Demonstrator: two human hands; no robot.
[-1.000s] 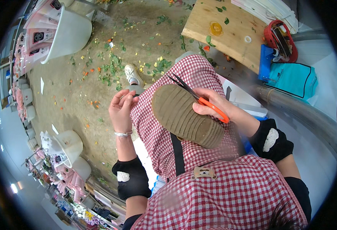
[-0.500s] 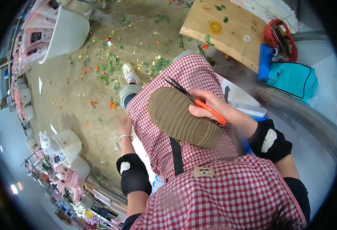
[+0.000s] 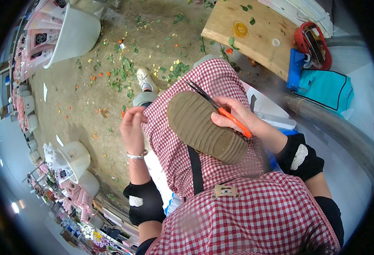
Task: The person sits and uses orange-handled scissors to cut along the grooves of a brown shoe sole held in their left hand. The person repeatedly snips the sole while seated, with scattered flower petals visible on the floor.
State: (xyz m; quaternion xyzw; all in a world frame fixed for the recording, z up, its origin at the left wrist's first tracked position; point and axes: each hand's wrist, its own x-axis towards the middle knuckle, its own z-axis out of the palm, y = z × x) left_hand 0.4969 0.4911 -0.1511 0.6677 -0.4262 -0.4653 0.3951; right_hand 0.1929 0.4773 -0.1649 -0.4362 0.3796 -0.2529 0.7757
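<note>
My right hand (image 3: 233,114) grips a pair of scissors (image 3: 234,122) with orange handles and dark blades, which point up and to the left. The scissors lie along the edge of a shoe (image 3: 204,127), its brown ribbed sole turned up over my lap. My right thumb rests by the sole; whether the fingers also hold the shoe is hidden. Left of my knee, my left hand (image 3: 132,127) is raised above the floor with loosely bent fingers, and nothing shows in it. A red-and-white checked apron (image 3: 221,212) covers my lap.
A wooden board (image 3: 242,29) with a yellow ring and leaves stands ahead on the right. Beside it are a red container (image 3: 299,38) of tools and a teal bag (image 3: 325,89). Leaves and petals litter the floor (image 3: 80,106). White tubs (image 3: 78,32) stand left.
My left hand has risen from low beside my left knee and swung upward a little, its wrist now more upright. The scissors and shoe have shifted only slightly.
</note>
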